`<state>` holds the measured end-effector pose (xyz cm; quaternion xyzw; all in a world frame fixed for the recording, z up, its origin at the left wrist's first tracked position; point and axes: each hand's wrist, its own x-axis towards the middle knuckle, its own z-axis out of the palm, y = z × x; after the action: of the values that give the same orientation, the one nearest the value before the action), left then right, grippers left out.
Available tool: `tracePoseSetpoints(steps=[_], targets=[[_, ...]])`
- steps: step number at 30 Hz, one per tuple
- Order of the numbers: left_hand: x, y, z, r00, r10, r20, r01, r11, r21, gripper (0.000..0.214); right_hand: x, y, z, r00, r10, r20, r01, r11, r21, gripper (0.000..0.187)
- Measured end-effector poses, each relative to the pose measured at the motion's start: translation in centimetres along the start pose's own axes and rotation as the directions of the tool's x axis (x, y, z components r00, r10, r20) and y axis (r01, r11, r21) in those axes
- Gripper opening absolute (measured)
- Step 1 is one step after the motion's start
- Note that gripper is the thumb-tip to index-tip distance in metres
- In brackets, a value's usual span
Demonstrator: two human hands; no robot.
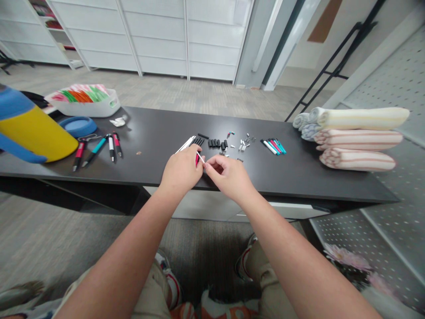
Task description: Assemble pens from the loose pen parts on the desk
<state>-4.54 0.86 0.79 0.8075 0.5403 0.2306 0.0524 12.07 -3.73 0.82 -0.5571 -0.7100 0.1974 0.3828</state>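
Note:
Near the table's front edge, my left hand (181, 170) is closed around a red pen part (197, 158), mostly covered by the fingers. My right hand (230, 176) pinches the end of a thin white stick (200, 156), which looks like a pen refill and runs up towards the left hand. Just beyond the left hand lie white refills (186, 144) and black thin sticks (198, 141). Black grip sleeves (218, 143) stand in a row past my fingers. Small silver and white pen parts (244, 144) are scattered to their right.
Coloured pen barrels (274, 146) lie right of the parts on the dark table (318, 181). Rolled towels (361, 138) are stacked at the right end. At left are assembled pens (94, 149), a blue lid (79, 126), a yellow-blue container (36, 133) and a white basket (88, 106).

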Motion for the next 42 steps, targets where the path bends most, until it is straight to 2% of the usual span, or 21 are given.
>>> tracePoseSetpoints(steps=[22,42], targets=[[-0.09,-0.25,0.33,0.999,0.032,-0.032,-0.032,0.999,0.004,0.028,-0.06,-0.12,0.16,1.000,-0.030,-0.008,0.030,0.999,-0.035,0.018],[-0.07,-0.23,0.34,0.999,0.021,-0.024,-0.021,1.000,-0.006,0.029,-0.01,0.13,0.21,1.000,-0.006,-0.011,0.006,1.000,-0.011,0.018]])
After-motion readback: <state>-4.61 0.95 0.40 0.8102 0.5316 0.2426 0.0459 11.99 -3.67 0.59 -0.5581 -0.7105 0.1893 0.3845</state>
